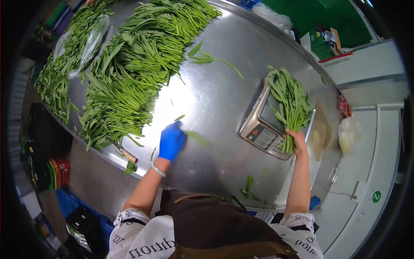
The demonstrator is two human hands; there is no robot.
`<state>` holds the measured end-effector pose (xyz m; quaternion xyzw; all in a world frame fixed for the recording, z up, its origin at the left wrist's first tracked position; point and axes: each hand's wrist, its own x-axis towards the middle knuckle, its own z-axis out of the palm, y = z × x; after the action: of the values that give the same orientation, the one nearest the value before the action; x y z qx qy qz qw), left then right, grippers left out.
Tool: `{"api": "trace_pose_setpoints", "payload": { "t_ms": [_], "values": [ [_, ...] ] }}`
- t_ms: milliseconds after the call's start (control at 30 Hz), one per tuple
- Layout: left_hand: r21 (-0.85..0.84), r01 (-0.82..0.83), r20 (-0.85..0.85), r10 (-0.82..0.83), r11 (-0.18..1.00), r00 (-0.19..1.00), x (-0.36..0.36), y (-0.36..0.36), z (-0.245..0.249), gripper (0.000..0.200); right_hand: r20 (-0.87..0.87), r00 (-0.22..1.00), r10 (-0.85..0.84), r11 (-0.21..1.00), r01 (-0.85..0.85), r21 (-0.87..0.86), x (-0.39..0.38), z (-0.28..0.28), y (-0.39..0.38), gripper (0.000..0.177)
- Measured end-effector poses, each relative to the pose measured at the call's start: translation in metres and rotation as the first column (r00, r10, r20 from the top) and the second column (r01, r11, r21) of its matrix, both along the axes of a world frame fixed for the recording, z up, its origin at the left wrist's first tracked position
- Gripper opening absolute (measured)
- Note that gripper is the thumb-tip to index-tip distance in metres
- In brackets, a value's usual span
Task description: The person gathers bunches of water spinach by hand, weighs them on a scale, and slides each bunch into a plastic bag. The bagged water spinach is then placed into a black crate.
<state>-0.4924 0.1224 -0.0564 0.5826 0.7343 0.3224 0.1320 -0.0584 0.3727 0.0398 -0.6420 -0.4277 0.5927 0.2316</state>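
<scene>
My left hand (172,141), in a blue glove, is over the metal table, its fingers curled together by a blurred green leaf (198,138); what it holds, if anything, is unclear. Bare, my right hand (297,142) grips the stems of a bunch of leafy greens (288,97). That bunch lies over the digital scale (264,134), leaves pointing away from me. Long piles of greens (125,86) cover the table's left side, stems toward the middle. A knife with a wooden handle (129,156) rests at the near left edge.
Loose sprigs lie on the metal table (215,103), one beyond the scale (213,59) and one near my apron (249,188). Clear plastic (91,46) lies on the far-left greens. A red bundle (344,106) and a plastic bag (348,134) are at the right edge.
</scene>
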Motion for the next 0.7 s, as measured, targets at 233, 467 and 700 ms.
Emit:
{"api": "trace_pose_setpoints", "payload": {
  "t_ms": [233, 467, 700],
  "values": [
    [0.042, -0.220, 0.030, 0.218, 0.975, 0.975, -0.048, 0.068, -0.036, 0.008, 0.644, 0.747, -0.166, 0.857, -0.213, 0.469, 0.010, 0.017, -0.038, 0.048],
    [-0.078, 0.109, 0.103, -0.100, 0.991, 0.990, 0.058, 0.005, -0.050, 0.016, 0.829, 0.556, 0.056, 0.439, -0.760, 0.479, -0.050, 0.037, -0.112, 0.050],
    [-0.098, -0.062, 0.225, 0.083, 0.993, 0.971, 0.077, -0.066, -0.042, 0.013, 0.729, 0.258, 0.634, 0.033, -0.951, 0.308, -0.108, 0.015, -0.212, 0.042]
  ]
}}
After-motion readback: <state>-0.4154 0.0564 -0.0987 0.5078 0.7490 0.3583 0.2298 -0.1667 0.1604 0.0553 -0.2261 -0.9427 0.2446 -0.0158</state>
